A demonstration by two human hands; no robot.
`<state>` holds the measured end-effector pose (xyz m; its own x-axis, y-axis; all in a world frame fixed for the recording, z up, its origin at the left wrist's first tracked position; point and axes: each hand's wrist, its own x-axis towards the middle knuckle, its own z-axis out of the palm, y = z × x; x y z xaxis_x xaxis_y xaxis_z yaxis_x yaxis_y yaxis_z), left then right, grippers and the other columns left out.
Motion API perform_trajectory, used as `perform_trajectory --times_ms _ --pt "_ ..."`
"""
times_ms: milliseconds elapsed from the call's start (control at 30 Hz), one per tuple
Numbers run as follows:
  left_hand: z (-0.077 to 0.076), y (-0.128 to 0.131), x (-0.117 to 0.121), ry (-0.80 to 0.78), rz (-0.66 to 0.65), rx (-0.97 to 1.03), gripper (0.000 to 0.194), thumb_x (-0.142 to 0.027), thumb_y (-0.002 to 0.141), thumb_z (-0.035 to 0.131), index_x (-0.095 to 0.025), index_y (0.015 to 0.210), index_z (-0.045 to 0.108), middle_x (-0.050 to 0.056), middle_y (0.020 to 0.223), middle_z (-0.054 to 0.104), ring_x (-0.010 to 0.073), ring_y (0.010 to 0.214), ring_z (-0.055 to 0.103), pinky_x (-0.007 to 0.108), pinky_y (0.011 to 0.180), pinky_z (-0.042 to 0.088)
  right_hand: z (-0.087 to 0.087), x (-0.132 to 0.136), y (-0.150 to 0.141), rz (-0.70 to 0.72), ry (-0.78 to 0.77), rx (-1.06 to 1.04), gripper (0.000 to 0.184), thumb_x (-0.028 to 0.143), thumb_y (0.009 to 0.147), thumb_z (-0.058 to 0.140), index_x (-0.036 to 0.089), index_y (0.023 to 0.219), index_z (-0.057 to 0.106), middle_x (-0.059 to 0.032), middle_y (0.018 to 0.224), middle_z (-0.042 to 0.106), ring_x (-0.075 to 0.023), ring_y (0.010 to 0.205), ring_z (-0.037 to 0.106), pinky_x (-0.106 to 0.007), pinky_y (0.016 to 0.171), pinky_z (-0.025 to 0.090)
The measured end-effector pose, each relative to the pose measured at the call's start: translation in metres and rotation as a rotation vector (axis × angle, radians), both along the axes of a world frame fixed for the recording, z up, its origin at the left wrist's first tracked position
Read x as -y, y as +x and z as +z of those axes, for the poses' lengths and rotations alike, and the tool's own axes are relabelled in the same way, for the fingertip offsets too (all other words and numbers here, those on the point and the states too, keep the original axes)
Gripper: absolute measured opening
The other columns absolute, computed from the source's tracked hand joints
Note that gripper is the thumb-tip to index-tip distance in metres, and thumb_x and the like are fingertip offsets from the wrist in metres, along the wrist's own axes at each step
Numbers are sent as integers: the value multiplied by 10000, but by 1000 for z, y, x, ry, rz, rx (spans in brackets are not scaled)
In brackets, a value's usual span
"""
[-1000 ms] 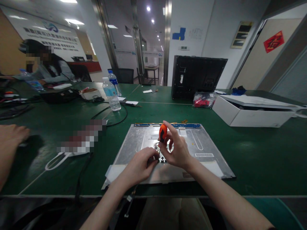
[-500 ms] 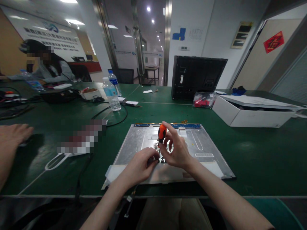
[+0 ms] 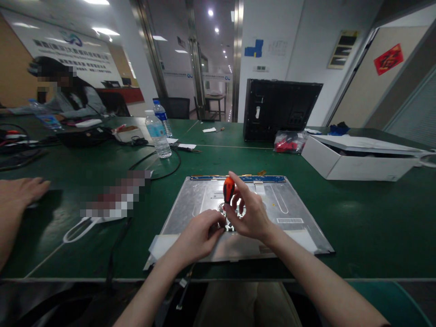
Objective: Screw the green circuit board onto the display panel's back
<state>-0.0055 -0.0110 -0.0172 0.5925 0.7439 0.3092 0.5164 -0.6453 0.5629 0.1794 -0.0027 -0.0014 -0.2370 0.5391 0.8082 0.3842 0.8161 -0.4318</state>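
An orange-and-black screwdriver (image 3: 229,190) stands nearly upright over the middle of a silver display panel (image 3: 252,243), which lies back side up. My right hand (image 3: 251,212) grips its handle between thumb and fingers, with the index finger on the top end. Close to the screwdriver's tip is my left hand (image 3: 201,232), its thumb and fingers pinched together low over the panel's metal fittings. Whatever is in that pinch is hidden. A blue circuit strip (image 3: 238,179) runs along the panel's far edge.
At far left, another person's hand (image 3: 23,195) rests on the green table (image 3: 361,227). Water bottles (image 3: 159,136) stand beyond a black cable (image 3: 175,169). A black monitor (image 3: 281,109) and a white box (image 3: 361,161) occupy the back right.
The screwdriver's handle has turned and tipped slightly left, along with my right index finger. My left hand and the panel stay put.
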Motion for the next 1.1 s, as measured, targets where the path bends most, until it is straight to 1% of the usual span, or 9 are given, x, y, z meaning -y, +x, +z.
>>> perform_trajectory --times_ms 100,300,433,533,633,800,900,1000,1100 --pt "-1 0 0 2 -7 11 129 -114 813 500 -183 867 595 45 843 652 189 789 584 294 701 431 -1 0 1 21 -17 -15 751 160 846 551 241 1513 215 -10 883 649 -100 568 561 -215 496 484" --pt "-1 1 0 4 18 4 99 -115 810 494 -184 798 565 26 792 626 173 741 570 274 664 419 -2 -3 -1 -42 8 -2 668 277 890 612 287 1485 309 -6 906 642 -84 532 522 -210 474 456" --pt "-1 1 0 -2 17 -10 113 -112 802 503 -182 836 585 28 807 635 179 757 577 281 682 426 2 -1 -1 -38 30 25 692 241 905 573 288 1524 267 6 839 607 -89 540 520 -207 476 448" --pt "0 1 0 -5 8 -5 133 -114 804 507 -182 871 600 34 833 647 184 775 585 285 696 433 4 1 0 -11 29 2 735 174 877 535 265 1535 219 1 846 622 -91 543 540 -204 473 446" --pt "2 1 1 7 4 7 129 -108 806 509 -186 860 597 32 840 652 183 786 589 284 705 435 2 1 0 10 13 -29 741 146 847 529 247 1513 222 5 831 628 -97 554 556 -202 473 449" --pt "1 1 1 24 15 10 100 -110 806 521 -186 831 582 23 808 636 174 754 582 272 678 427 -1 -2 -1 -31 12 -37 669 275 871 630 273 1457 308 11 858 636 -85 528 541 -206 469 460" --pt "-2 0 0 24 16 0 97 -107 806 517 -186 813 574 17 786 625 168 732 574 266 662 421 -2 -4 -1 -55 23 -13 634 291 896 622 284 1464 341 -4 893 640 -84 539 536 -213 487 478" --pt "-2 0 0 10 13 -9 102 -118 816 508 -183 836 584 24 800 631 172 737 573 271 664 421 -1 -3 -1 -48 21 22 676 265 914 579 276 1518 275 -1 871 639 -87 542 536 -217 513 493" --pt "-1 0 0 -4 11 -13 128 -123 812 502 -179 871 600 35 827 643 179 757 578 283 683 427 1 0 0 -26 7 13 729 203 891 546 256 1540 218 16 812 625 -89 536 546 -214 520 492"
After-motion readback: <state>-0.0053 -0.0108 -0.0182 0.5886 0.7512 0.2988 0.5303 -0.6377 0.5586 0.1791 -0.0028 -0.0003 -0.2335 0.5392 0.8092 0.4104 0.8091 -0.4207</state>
